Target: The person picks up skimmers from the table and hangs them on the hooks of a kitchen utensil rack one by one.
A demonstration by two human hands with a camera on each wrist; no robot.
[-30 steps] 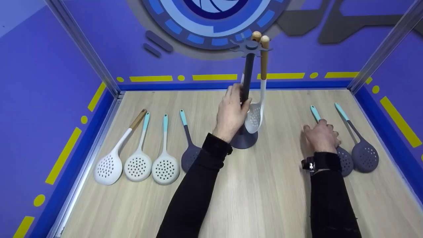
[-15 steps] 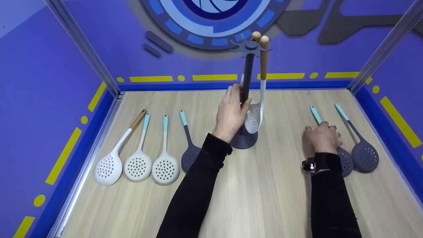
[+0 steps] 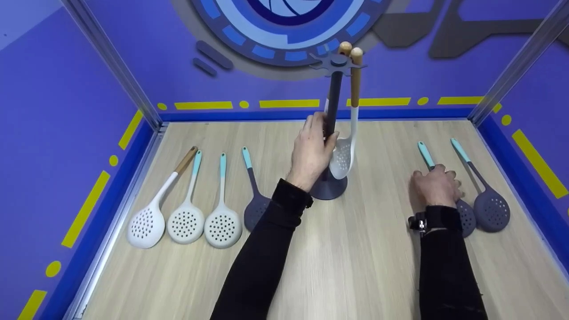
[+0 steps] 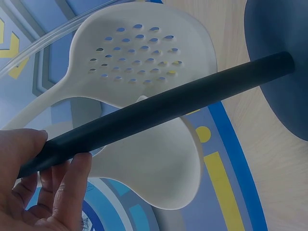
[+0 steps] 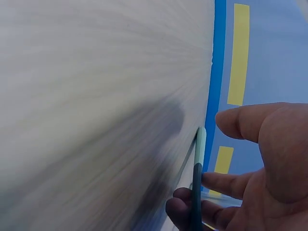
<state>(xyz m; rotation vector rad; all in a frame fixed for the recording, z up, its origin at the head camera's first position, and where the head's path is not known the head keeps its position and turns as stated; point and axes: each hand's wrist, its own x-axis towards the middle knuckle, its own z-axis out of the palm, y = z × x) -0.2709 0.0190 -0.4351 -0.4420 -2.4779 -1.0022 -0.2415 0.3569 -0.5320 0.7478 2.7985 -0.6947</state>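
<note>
Head view, left hand [image 3: 310, 151] gripping dark rack [image 3: 334, 100], white skimmer [image 3: 341, 159] hung

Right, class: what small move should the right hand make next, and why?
Probably bring the right hand's thumb in against the handle of the dark skimmer beneath it: the right-wrist view shows the thumb apart from the handle, so the grip looks unfinished, while the left hand grips the stand.
</note>
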